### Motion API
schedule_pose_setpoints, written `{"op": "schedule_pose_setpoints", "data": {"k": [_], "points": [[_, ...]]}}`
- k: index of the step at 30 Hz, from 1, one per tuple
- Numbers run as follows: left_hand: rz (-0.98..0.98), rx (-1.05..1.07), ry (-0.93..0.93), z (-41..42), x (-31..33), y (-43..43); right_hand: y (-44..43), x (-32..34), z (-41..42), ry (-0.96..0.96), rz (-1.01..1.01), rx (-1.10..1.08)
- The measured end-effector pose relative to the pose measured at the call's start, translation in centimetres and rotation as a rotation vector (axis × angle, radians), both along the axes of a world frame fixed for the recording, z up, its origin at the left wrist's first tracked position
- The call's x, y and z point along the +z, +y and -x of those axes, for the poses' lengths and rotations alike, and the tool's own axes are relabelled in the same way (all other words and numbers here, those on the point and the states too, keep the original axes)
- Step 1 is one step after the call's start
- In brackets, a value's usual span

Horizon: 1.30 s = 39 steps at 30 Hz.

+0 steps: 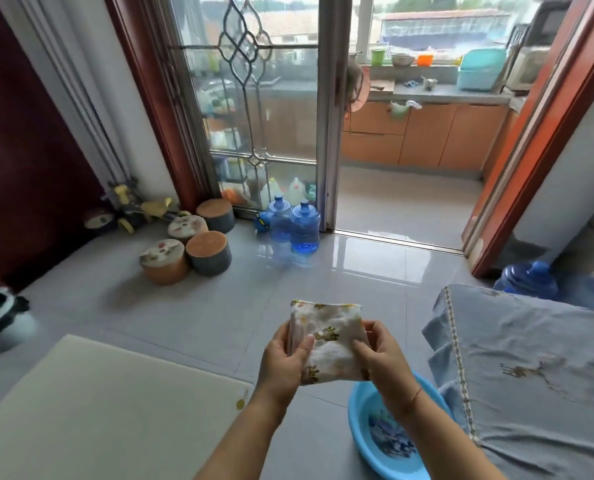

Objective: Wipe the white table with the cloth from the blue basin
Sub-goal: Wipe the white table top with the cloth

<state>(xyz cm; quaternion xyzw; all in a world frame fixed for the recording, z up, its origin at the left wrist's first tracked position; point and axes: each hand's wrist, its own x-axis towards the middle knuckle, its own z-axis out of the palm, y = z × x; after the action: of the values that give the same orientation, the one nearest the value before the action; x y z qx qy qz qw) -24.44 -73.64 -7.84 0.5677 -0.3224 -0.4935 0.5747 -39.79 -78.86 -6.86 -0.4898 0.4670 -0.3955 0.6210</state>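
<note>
A folded white cloth point(326, 336) with small yellow cartoon prints is held up in front of me over the floor. My left hand point(283, 362) grips its left edge, thumb on top. My right hand point(380, 358) pinches its right side. The blue basin point(359, 431) sits on the floor below my right forearm, with a printed pattern on its bottom. The white table point(108, 410) lies at the lower left, with a small yellow smear near its right corner.
A bed with a grey-blue cover point(530, 368) stands to the right. Several round stools point(188, 247) and two blue water jugs point(293, 226) sit by the glass door. Another jug point(527, 278) stands beside the bed. Grey tiled floor lies between.
</note>
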Motion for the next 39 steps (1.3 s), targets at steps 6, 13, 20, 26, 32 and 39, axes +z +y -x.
{"op": "schedule_pose_setpoints", "data": {"k": [6,13,20,26,32,39], "points": [[0.043,0.247,-0.025,-1.6,2.2,9.4,6.4,3.8,-3.2,-0.013,0.031,0.262],[0.027,0.557,-0.124,-2.6,3.1,23.2,16.4,5.1,-7.1,0.027,0.047,0.579],[-0.035,0.852,-0.213,-4.8,3.1,38.9,29.2,6.0,-12.9,0.031,0.043,0.900],[-0.095,1.056,-0.220,-6.6,2.9,53.4,42.2,5.4,-18.3,0.064,0.086,1.113],[-0.181,1.183,-0.237,-8.3,2.4,68.8,57.1,4.2,-22.6,0.067,0.078,1.251],[-0.255,1.274,-0.213,-9.7,1.5,82.6,70.3,2.7,-26.0,0.084,0.067,1.362]]}}
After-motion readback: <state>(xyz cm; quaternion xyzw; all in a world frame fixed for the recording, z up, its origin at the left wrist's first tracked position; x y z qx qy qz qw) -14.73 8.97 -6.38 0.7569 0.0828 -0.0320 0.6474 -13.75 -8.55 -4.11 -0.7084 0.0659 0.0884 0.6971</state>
